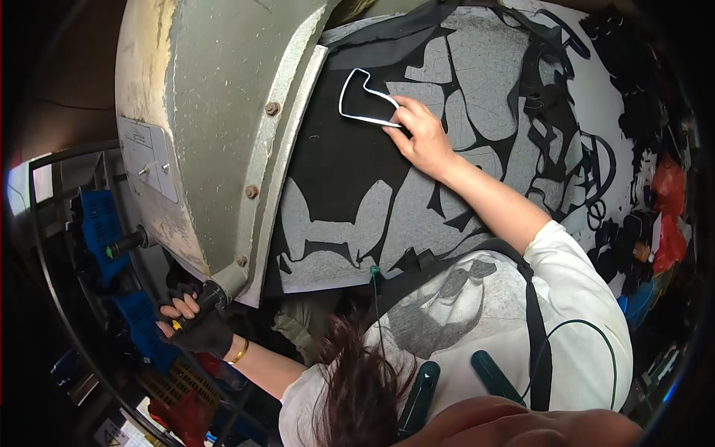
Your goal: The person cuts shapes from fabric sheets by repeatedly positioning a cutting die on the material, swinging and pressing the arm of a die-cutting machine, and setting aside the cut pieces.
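Observation:
My right hand [423,138] pinches one end of a thin, white-edged cutting die [369,119], an open outline with a curved side. The die lies over an uncut stretch of black sheet material [335,167]. Around it, shaped holes in the sheet show the speckled grey board [488,63] underneath. At the lower left my left hand [195,324], in a dark fingerless glove, is wrapped round the black handle [214,295] of a press arm [231,97]. A small yellow part shows by its fingers.
The large grey-green press arm stands left of the board, with rusty bolts along its edge. Blue plastic baskets [104,223] are beyond it. Black scraps [551,123] and a red bag [670,182] lie to the right. A green cord [376,298] hangs near my chest.

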### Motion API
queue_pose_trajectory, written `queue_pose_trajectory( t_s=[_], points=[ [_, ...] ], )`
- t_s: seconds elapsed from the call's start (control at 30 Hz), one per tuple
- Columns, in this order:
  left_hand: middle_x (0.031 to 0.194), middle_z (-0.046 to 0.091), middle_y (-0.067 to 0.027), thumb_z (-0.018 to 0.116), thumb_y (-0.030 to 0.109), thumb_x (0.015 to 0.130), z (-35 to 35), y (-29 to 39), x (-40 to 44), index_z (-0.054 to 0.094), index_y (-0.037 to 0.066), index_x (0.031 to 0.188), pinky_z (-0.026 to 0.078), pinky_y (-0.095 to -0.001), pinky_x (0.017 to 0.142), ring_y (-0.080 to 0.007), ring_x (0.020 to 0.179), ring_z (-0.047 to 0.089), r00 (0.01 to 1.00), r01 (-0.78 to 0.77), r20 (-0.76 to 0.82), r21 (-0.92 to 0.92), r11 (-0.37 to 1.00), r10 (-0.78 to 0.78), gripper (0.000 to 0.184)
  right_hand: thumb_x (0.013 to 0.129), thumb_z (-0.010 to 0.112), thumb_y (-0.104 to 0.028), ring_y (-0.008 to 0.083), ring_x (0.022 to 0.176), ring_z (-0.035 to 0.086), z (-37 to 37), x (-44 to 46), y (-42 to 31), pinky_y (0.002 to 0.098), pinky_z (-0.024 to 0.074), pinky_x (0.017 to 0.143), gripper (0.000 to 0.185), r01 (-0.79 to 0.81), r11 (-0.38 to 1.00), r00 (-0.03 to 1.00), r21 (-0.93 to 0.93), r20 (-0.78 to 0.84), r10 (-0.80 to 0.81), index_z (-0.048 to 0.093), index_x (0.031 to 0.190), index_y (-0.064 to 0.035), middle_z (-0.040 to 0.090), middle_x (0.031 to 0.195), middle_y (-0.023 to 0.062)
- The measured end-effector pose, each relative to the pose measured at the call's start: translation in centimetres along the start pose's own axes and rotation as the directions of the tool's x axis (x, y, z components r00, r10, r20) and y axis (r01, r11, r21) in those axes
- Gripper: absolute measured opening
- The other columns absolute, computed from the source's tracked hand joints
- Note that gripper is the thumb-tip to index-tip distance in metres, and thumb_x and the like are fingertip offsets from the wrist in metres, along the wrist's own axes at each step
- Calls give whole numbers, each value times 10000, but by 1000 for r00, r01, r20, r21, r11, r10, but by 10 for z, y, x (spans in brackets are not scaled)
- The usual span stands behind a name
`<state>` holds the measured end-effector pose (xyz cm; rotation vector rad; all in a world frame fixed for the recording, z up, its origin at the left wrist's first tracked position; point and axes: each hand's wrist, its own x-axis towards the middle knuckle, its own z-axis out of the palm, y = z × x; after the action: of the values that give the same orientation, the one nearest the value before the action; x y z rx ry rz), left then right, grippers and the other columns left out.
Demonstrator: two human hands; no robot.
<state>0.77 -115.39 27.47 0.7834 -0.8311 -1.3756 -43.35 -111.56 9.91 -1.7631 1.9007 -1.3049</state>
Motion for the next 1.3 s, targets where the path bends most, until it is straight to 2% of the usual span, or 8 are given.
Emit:
queue_pose_trajectory(
  t_s=[0.17,0.43,0.6,0.7,0.8,0.93,1.07,1.3],
  points=[
    [597,423,-53,402,409,949,10,-1,-2,477,113,718,348,-336,740,-168,593,401,997,-11,-77,25,1000,13,383,753,702,-41,355,1008,592,-2,5,5,402,502,840,247,-6,1000,999,13,-50,7,576,961,2,592,1135,163],
    [631,444,-67,419,360,982,25,-9,-32,473,71,793,378,-309,650,-170,599,438,998,-66,1,-46,997,66,349,711,705,-71,337,841,622,1,8,2,395,515,709,219,-31,999,997,29,-72,33,538,832,2,576,1042,155],
    [641,400,-40,546,424,917,77,-34,-84,434,64,815,333,-285,623,-144,605,373,997,-60,47,126,990,55,390,707,708,-80,330,830,619,3,2,10,391,513,697,216,29,1000,992,-3,-120,-29,546,830,-8,570,1041,152],
    [633,430,-52,602,475,869,86,-45,-104,456,41,757,351,-291,582,-154,573,426,966,7,253,154,988,-46,471,737,718,-120,334,898,624,-2,5,10,381,511,756,270,48,997,995,-61,-80,-52,562,925,-5,574,1090,171],
    [673,505,-98,666,530,814,111,-50,-119,508,-5,772,391,-314,576,-189,569,479,886,143,419,157,977,-197,559,790,719,-200,349,1054,584,-16,4,10,420,462,913,492,-16,995,1000,95,9,15,487,1176,-1,555,1146,199],
    [722,519,-108,612,702,756,140,-62,-138,528,-35,809,410,-314,653,-204,692,501,797,309,456,255,916,-395,743,845,694,-213,250,939,650,-36,-18,18,357,505,826,398,-201,959,963,200,-139,231,523,1137,-2,632,1044,160],
    [737,578,-90,456,639,908,159,-74,-139,555,-4,792,432,-303,644,-178,696,552,723,179,546,444,878,-423,661,886,644,-136,96,737,622,-53,-39,14,250,498,669,164,-254,924,911,287,-250,328,609,976,-4,668,855,58],
    [734,587,-91,479,671,878,157,-87,-135,551,-4,795,448,-312,651,-189,707,573,660,227,595,424,877,-458,684,919,618,-141,69,753,608,-65,-58,7,234,485,696,136,-312,931,911,190,-218,350,631,956,-10,659,821,21]
  ],
)
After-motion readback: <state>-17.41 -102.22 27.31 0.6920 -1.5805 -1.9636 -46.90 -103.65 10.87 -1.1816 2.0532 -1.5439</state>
